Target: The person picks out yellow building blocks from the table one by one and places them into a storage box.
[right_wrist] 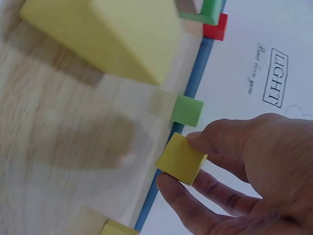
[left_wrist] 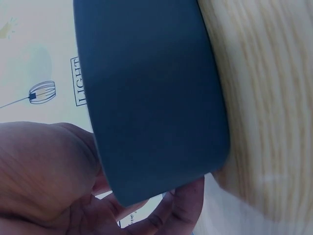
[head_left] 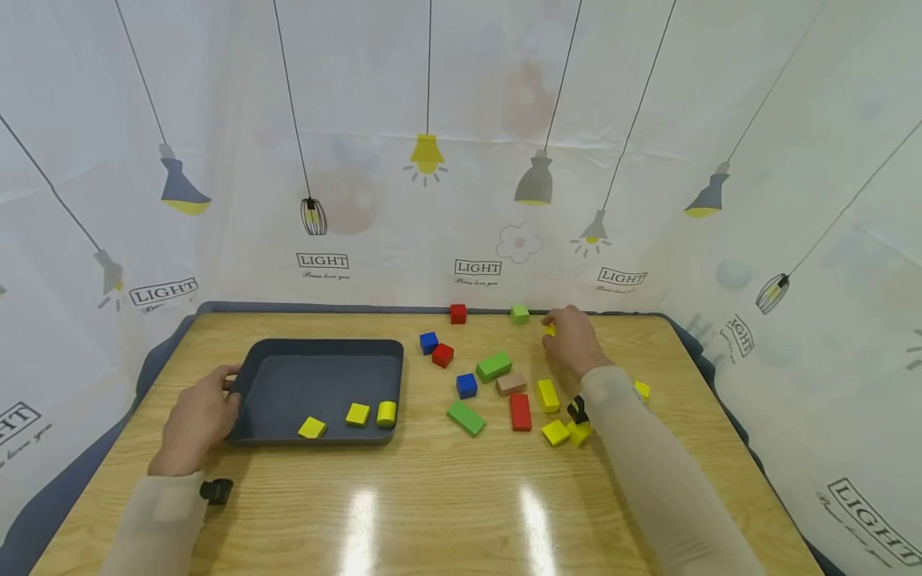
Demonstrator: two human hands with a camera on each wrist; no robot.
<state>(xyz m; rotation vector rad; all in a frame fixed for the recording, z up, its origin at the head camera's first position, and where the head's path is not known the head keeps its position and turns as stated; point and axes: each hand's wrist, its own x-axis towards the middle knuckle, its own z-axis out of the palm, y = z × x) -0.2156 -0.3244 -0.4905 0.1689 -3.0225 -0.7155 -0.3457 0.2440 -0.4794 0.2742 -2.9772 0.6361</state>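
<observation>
At the far right of the table, my right hand (head_left: pixel 572 340) pinches a yellow block (right_wrist: pixel 182 157) between thumb and fingertips. In the right wrist view a light green block (right_wrist: pixel 187 110) shows just beyond it. On the left, my left hand (head_left: pixel 200 416) grips the side of a dark grey tray (head_left: pixel 324 376), its fingers curled at the corner in the left wrist view. Inside the tray, near its front and right sides, lie two flat yellow blocks (head_left: pixel 357 414) and a yellow cylinder (head_left: pixel 386 414).
Right of the tray lie scattered blocks: red (head_left: pixel 520 412), blue (head_left: pixel 467 386), green (head_left: pixel 466 418), a tan one (head_left: pixel 511 384) and several yellow ones (head_left: pixel 555 433), some beside my right forearm. A red cube (head_left: pixel 458 314) sits at the back edge, before a printed curtain (head_left: pixel 389 264).
</observation>
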